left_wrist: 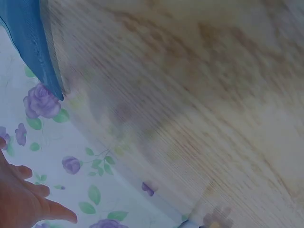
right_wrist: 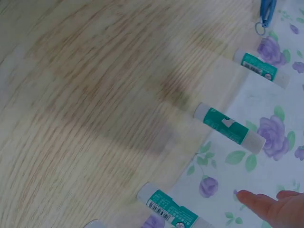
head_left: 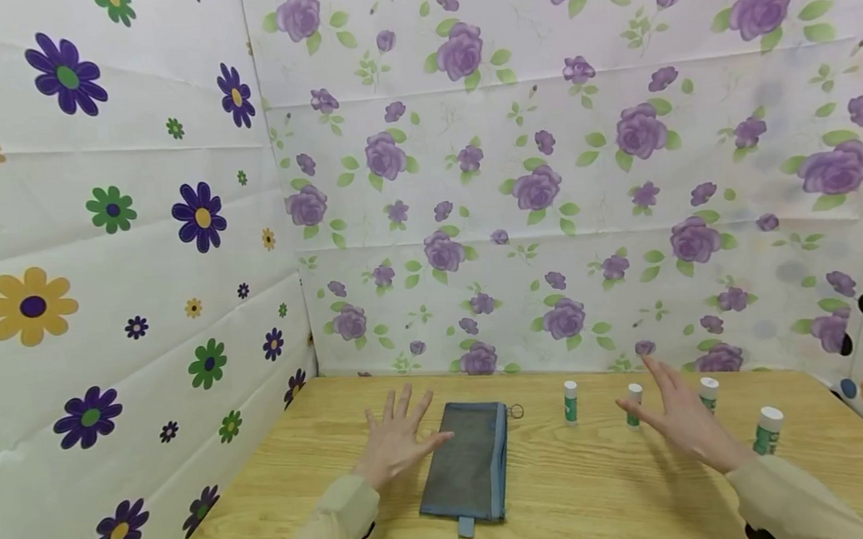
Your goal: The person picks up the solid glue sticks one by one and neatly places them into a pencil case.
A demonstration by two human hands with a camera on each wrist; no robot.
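A grey mesh zip pouch (head_left: 466,459) with blue edging lies flat on the wooden table. My left hand (head_left: 398,439) is spread beside its left edge, thumb overlapping the pouch in the head view. In the left wrist view the fingers (left_wrist: 28,199) show at the lower left, with the pouch's blue edge (left_wrist: 35,42) above. My right hand (head_left: 678,419) hovers among the glue sticks, fingers extended and holding nothing. Several white-capped green glue sticks stand upright, including one at the left (head_left: 571,403), one by the thumb (head_left: 634,406) and a nearer one (head_left: 768,431).
The wooden table (head_left: 569,510) meets a purple-rose cloth (head_left: 500,173) at the back. Another cloth with bright daisies (head_left: 127,324) hangs along the left side. A small metal ring (head_left: 517,411) hangs from the pouch's zip at its far right corner.
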